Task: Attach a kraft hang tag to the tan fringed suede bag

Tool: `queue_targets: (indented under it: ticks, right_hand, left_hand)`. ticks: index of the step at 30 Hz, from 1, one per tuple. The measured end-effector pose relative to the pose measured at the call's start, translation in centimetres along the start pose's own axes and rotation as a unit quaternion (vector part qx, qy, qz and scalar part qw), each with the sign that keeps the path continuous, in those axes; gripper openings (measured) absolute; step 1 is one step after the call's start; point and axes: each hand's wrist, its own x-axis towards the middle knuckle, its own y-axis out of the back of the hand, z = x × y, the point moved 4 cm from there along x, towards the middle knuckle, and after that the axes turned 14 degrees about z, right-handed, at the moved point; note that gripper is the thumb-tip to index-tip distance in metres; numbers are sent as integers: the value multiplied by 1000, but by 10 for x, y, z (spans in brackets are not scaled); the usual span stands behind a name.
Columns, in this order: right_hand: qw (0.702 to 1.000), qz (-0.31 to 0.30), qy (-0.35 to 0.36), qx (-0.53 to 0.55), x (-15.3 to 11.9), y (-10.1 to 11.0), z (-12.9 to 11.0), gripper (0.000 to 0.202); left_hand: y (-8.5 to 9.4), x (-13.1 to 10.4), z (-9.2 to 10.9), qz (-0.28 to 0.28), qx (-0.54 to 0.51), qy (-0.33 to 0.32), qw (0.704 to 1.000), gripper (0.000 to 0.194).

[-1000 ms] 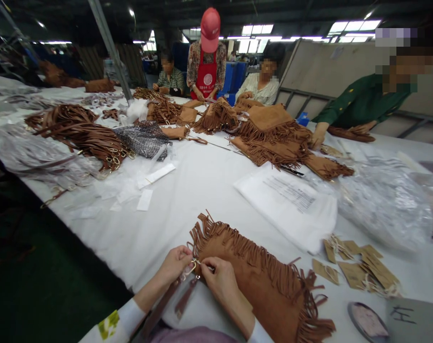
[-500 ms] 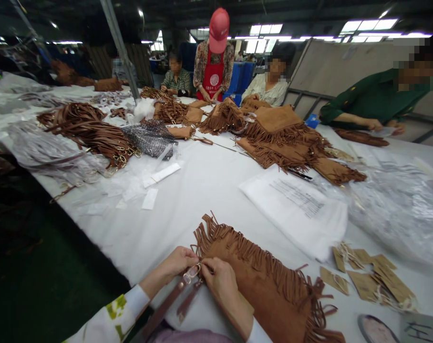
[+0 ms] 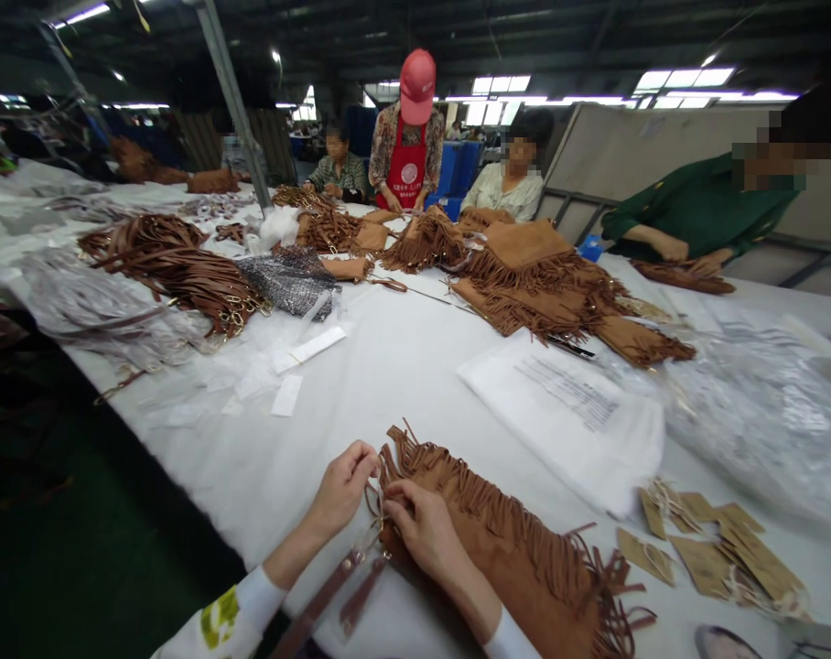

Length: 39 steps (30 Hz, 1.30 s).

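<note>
Head view, looking down at the near edge of the table: the fringed suede bag lies flat at about 6 o'clock, its top corner toward me and its fringe trailing off to 4 o'clock. At that corner a brown strap with a small metal clasp meets the bag and runs back off the table edge toward 7 o'clock, with a shorter tassel piece beside it. My left hand is curled, fingertips pinched together at the bag's corner just above the clasp; my right hand is also half closed, thumb and forefinger pressed on the same corner, its palm resting on the suede. Whether the clasp is already hooked on I cannot tell, since my fingers cover the joint; I judge the strap fitting is under way on this end and not finished. Only this one strap end is in sight; the bag's other corner is hidden by fringe. Outward, at 3 o'clock, lie kraft paper tags with strings and a white printed pouch. At 10 o'clock sits a pile of brown straps; at 12 to 1 o'clock a heap of other fringed bags, with other people working on the far side of the white table.
</note>
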Motion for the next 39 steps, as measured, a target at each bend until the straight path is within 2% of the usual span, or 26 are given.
queue_targets:
  ticks: [3,5,10,12,15,17,19,22,27,29,32,35,37,39]
  right_hand:
    - [998,21,-11,57,3,-9,4,17]
    - [996,30,-25,85,3,-14,11,20]
    - [983,43,-92,151,-1,-18,34,27]
    - [977,40,-109,177,-2,-20,40,29]
    - [973,35,-118,195,-3,-22,45,28]
    - [970,44,-129,200,-4,-23,47,28]
    - [966,58,-143,208,-4,-23,49,28]
    - [960,74,-156,220,-4,-22,50,30]
    - [949,67,-181,248,-7,-18,48,31]
    - [924,41,-221,310,-12,-18,48,29]
    - [843,-8,-293,451,-22,-20,47,27]
    - [781,-27,-313,540,-29,-22,43,37]
    - [768,-46,-307,560,-32,-24,39,46]
    - [767,-70,-298,564,-33,-24,34,52]
  left_hand:
    - [-9,1,6,-37,-31,-15,999,27]
    - [-13,3,2,-45,-48,4,998,27]
    - [-7,0,-33,53,-47,130,989,31]
    - [-10,-9,-45,21,-46,150,987,30]
    - [-18,-24,-55,-41,-56,165,984,17]
    - [-20,-29,-58,-41,-67,173,982,11]
    - [-20,-31,-59,-29,-93,188,977,14]
    - [-20,-31,-58,-21,-167,226,959,21]
    - [-25,-34,-55,-18,-317,293,902,28]
    - [-27,-35,-57,-10,-359,314,879,22]
    - [-28,-34,-64,9,-398,338,852,10]
    - [-26,-35,-73,33,-414,350,840,23]
    - [-23,-36,-80,55,-420,362,830,27]
    - [-21,-38,-85,66,-426,377,820,29]
